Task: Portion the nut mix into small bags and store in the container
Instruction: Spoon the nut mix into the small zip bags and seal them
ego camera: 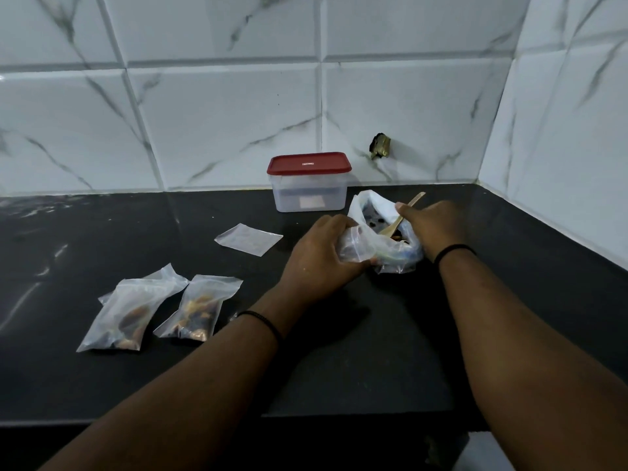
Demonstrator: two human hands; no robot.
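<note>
A: Nut mix [396,236], head view: sits in the big clear bag [384,229] on the bench [339,351], about 1 o'clock from centre.

B: Grips?

A: Right hand [438,226] pinches the wooden spoon [401,217], bowl down in the mix. Left hand [323,256] curls round a small bag [353,249], held against the big bag's mouth at its 8 o'clock.

B: Risk?

A: Small bag's mouth may sag, so nuts would spill on the bench; the floppy big bag could tip under the spoon.

B: Rest?

A: Two filled bags [149,311] at 8 o'clock, one empty bag [248,239] centre, container [309,181] at 12 with its red lid [308,163] on. Nothing stored yet.
</note>
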